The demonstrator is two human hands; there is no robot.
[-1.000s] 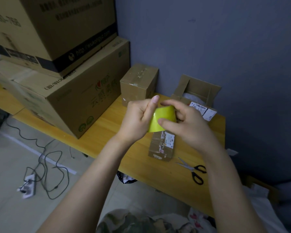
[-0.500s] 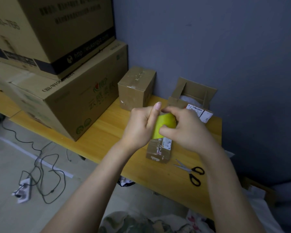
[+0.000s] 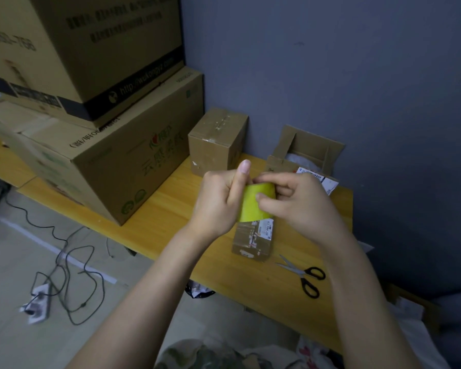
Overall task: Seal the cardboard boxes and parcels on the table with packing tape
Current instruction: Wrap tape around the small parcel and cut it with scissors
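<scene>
Presently, directions are read as on a clock face centred on the tape roll.

1. Tape roll (image 3: 252, 206): yellow-green, held clear above the surface (image 3: 165, 209) between both my hands.
2. Left hand (image 3: 218, 201): grasping the roll from 9 o'clock, fingers curled behind it, thumb straight and pointing up along its left edge.
3. Right hand (image 3: 301, 209): grasping the roll from 3 o'clock, fingers bent over its top rim, thumb tip pressed on its front face.
4. Flat parcel (image 3: 253, 242): brown, lying on the surface at 6 o'clock, partly hidden by the roll, with a white printed label near its far right corner.
5. Scissors (image 3: 301, 274): black handles, blades apart, at 5 o'clock, just beside the flat parcel and not touching it.
6. Small box (image 3: 216, 145): at 11 o'clock, against the wall, flaps down with clear tape along its top seam.
7. Open box (image 3: 306, 153): at 1 o'clock, against the wall, flaps raised, something pale inside that I cannot identify, and a white label (image 3: 318, 179) on its near flap.
8. Lower carton (image 3: 133, 166): large, at 9 to 10 o'clock, green print on its side.
9. Upper carton (image 3: 104, 49): stacked on the lower carton, with a black band along its base.
10. Power strip (image 3: 36, 304): on the floor at 8 o'clock, well apart from the surface.
</scene>
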